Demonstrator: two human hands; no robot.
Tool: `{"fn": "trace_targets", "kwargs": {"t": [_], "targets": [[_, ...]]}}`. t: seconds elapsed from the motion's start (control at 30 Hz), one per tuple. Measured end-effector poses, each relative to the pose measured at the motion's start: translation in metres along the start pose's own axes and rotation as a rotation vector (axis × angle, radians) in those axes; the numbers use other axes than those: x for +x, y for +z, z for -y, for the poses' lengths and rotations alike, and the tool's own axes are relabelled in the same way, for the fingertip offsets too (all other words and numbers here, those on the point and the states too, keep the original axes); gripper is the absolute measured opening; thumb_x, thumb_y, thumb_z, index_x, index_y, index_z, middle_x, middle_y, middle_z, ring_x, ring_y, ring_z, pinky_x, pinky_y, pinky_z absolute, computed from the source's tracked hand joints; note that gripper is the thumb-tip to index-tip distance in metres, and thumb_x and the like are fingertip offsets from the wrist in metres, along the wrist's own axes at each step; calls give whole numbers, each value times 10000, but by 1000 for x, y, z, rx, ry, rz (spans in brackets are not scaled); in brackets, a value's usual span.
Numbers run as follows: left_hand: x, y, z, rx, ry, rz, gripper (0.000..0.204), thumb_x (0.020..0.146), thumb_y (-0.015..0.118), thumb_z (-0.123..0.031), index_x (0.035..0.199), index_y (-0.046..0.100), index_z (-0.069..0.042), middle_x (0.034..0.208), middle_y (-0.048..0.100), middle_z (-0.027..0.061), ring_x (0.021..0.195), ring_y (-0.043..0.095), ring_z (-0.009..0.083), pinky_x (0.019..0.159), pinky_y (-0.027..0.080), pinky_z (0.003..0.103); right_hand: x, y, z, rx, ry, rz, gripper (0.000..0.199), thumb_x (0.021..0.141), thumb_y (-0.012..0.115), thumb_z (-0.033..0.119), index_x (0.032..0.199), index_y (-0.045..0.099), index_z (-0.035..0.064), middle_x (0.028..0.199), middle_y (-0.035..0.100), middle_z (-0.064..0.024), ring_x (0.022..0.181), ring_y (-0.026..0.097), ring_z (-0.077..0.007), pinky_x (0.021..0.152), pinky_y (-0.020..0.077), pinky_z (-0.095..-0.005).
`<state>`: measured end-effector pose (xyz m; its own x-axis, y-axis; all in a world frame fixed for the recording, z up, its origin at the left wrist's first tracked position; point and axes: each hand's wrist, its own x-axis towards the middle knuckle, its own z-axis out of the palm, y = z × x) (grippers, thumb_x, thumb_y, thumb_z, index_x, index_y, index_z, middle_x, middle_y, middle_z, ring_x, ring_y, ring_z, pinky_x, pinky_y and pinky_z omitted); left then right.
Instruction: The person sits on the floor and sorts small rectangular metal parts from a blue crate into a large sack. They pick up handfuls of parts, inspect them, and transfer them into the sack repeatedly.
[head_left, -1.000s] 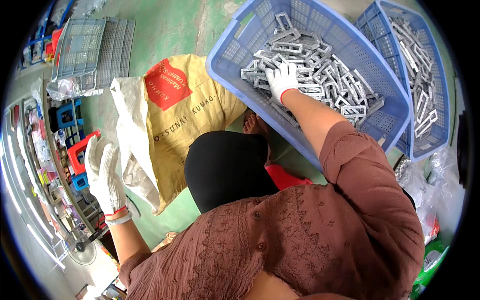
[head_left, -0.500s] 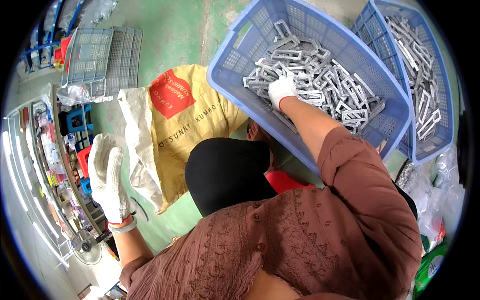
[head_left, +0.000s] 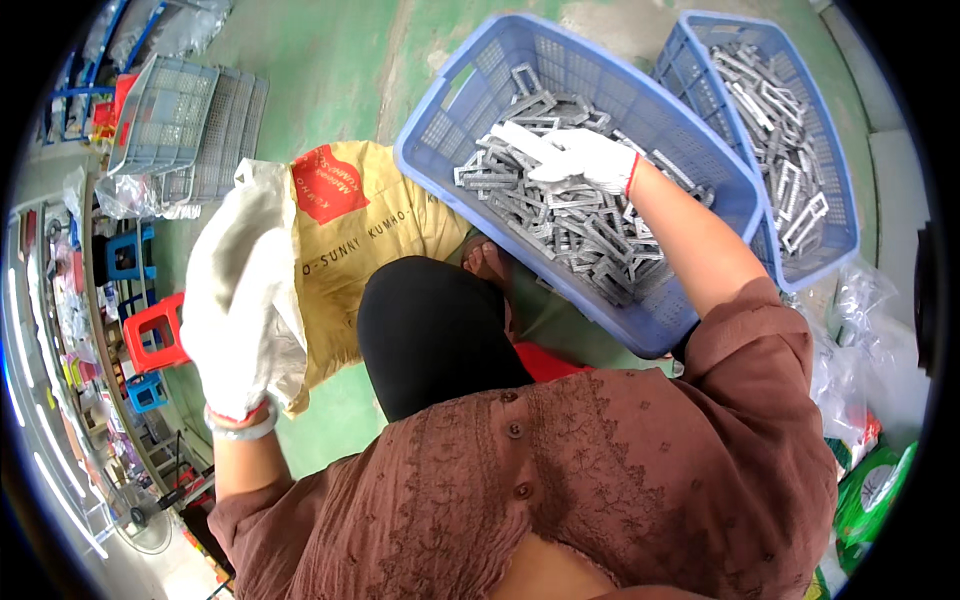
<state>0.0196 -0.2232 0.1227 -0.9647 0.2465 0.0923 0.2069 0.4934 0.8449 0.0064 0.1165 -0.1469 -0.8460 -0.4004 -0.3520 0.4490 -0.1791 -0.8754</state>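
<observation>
My right hand [head_left: 600,162], in a white knitted glove, is over the near blue crate [head_left: 715,165]. Its fingers close on a pale, narrow metal frame [head_left: 515,138] that points left; motion blurs the details. Below it lies a heap of grey rectangular metal frames [head_left: 590,225] inside the crate. My left hand [head_left: 230,320], also gloved, is raised at the left beside the yellow sack [head_left: 370,235]. Its fingers stretch upward, somewhat smeared, and I see nothing held in them. The sack's white edge lies just behind this hand.
A second blue crate [head_left: 835,205] with similar frames adjoins on the right. Grey mesh crates [head_left: 165,115] stand at the far left, with a red stool [head_left: 155,333] nearer. Clear plastic bags [head_left: 850,350] lie at the right. My knee [head_left: 435,335] is between sack and crate.
My right hand has lifted off the heap with a metal frame. My left hand has come higher and closer to the sack's edge. The whole view has shifted slightly.
</observation>
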Motion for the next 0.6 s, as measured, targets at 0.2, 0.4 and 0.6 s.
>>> {"fn": "trace_targets", "kwargs": {"t": [0.2,0.4,0.6], "targets": [[7,51,-5,413,625,294,477,918,696,-118,1350,542,14,1259,630,140,1161,610,218,1035,455,364,-104,60,101,174,-69,48,268,901,726,160,1092,592,28,828,584,-27,726,635,-155,635,564,-305],[-9,120,-29,-475,133,458,527,900,705,-88,1377,505,11,1230,620,143,1116,627,220,956,523,351,-180,102,116,95,-179,16,399,884,739,146,1217,587,-14,1009,687,-119,806,693,-196,656,591,-345],[-28,125,-30,-685,174,523,350,914,649,-15,1255,585,33,1169,656,134,1022,655,180,899,551,299,-222,122,96,331,-313,127,467,998,581,264,1346,507,-38,1078,678,-196,895,700,-269,764,585,-367]]}}
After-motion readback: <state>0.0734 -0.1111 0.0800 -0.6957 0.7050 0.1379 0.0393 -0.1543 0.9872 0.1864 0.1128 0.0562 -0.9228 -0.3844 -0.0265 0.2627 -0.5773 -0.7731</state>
